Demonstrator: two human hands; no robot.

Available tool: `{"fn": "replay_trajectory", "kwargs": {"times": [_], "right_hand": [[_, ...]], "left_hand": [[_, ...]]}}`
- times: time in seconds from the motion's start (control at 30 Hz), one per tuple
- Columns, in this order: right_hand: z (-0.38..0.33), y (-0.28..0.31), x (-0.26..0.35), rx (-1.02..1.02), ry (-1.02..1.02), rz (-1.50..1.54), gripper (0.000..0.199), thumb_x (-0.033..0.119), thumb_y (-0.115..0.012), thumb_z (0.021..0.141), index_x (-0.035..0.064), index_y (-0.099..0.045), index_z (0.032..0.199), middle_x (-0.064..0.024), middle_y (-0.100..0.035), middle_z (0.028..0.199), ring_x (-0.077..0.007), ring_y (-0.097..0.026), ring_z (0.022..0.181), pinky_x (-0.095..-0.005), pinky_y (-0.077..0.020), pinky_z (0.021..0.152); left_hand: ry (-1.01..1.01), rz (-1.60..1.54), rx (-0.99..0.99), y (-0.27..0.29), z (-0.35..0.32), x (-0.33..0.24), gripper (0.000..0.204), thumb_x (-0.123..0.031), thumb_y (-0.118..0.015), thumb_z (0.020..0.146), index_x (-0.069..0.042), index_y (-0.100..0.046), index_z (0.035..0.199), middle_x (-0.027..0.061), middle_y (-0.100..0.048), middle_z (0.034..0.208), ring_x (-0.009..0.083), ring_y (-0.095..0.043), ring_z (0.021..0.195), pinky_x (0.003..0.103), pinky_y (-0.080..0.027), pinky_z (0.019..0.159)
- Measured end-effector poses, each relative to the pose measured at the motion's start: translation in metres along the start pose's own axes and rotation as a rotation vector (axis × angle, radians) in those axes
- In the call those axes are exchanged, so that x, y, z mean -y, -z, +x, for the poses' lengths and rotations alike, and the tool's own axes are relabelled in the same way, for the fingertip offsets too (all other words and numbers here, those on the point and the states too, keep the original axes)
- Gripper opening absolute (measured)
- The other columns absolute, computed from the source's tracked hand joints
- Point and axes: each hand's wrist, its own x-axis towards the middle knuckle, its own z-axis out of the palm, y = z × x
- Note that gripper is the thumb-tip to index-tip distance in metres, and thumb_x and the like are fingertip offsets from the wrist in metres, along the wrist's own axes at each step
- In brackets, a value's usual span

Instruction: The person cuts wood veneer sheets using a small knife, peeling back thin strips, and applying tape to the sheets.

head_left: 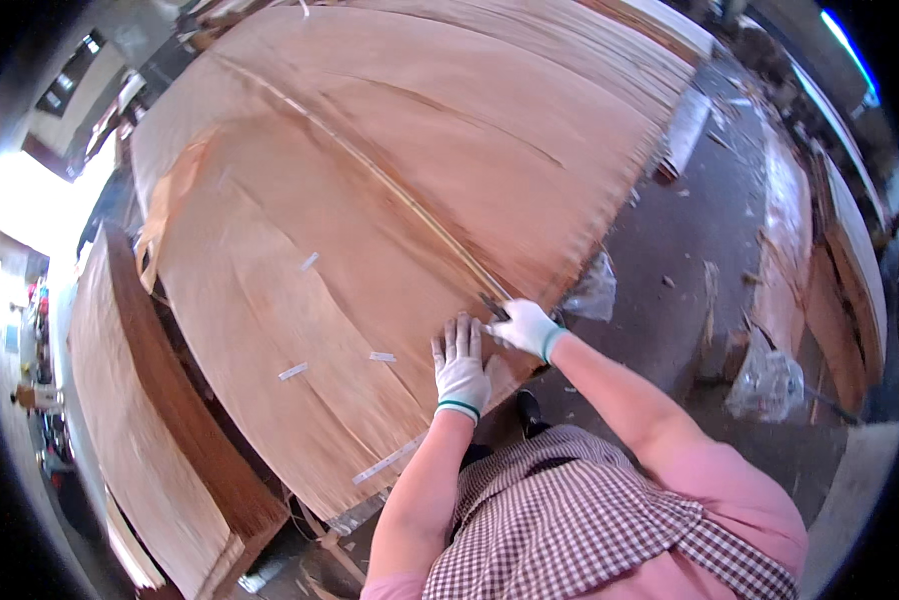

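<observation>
A large stack of thin tan wood veneer sheets (370, 270) spreads out before me. My left hand (462, 368), in a white glove with a green cuff, lies flat on the top sheet near its close edge, fingers stretched out. Just to its right, my gloved right hand (528, 328) is closed around a small dark tool (494, 307) whose exact kind I cannot make out. That tool is at the near end of a long, thin, pale strip (390, 193), which runs diagonally across the veneer toward the far left.
Short pieces of white tape (294, 371) stick to the top sheet. Another veneer stack (160, 400) stands at the left. On the floor (670, 250) to the right lie scraps and a clear plastic bag (767, 382). More wood sheets (840, 300) line the right side.
</observation>
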Motion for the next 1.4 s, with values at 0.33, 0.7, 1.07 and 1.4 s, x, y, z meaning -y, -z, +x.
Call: {"fn": "replay_trajectory", "kwargs": {"times": [0.33,0.7,1.07,1.4], "right_hand": [[-0.018,0.003,0.035,-0.105,0.113,-0.092,0.019,0.013,-0.059,0.086,-0.0032,-0.060,0.096,-0.0204,-0.065,0.084,-0.0329,-0.065,0.079,-0.0378,-0.0501,0.072],[0.174,-0.234,0.237,0.367,0.163,-0.043,0.026,0.026,-0.067,0.078,0.0011,-0.068,0.085,-0.0106,-0.068,0.078,-0.0170,-0.063,0.067,-0.0303,-0.0491,0.061],[0.163,-0.221,0.232,0.191,0.274,-0.823,0.037,0.034,-0.055,0.082,0.0066,-0.068,0.103,-0.0202,-0.066,0.101,-0.0362,-0.063,0.097,-0.0431,-0.0494,0.085],[-0.101,0.011,-0.018,-0.603,0.000,-0.583,0.039,0.029,-0.068,0.080,-0.0008,-0.055,0.102,-0.0225,-0.063,0.087,-0.0393,-0.062,0.086,-0.0437,-0.0492,0.076]], "left_hand": [[-0.038,-0.232,-0.096,0.013,0.003,0.024,0.050,-0.028,-0.052,0.089,-0.007,-0.046,0.133,0.0139,-0.039,0.143,0.0311,-0.032,0.134,0.048,-0.018,0.113],[0.493,-0.112,-0.670,0.124,-0.039,0.266,0.086,-0.021,-0.067,0.076,-0.001,-0.020,0.145,0.0199,-0.019,0.152,0.0356,-0.014,0.142,0.051,-0.009,0.114],[0.418,0.071,-0.419,0.113,-0.036,0.311,0.060,-0.035,-0.052,0.088,-0.002,-0.039,0.136,0.0211,-0.034,0.145,0.0326,-0.023,0.140,0.050,-0.015,0.113],[0.263,0.006,-0.263,0.111,-0.076,0.178,0.060,-0.036,-0.046,0.091,-0.008,-0.034,0.143,0.0116,-0.028,0.151,0.0361,-0.022,0.139,0.057,-0.007,0.112]]}}
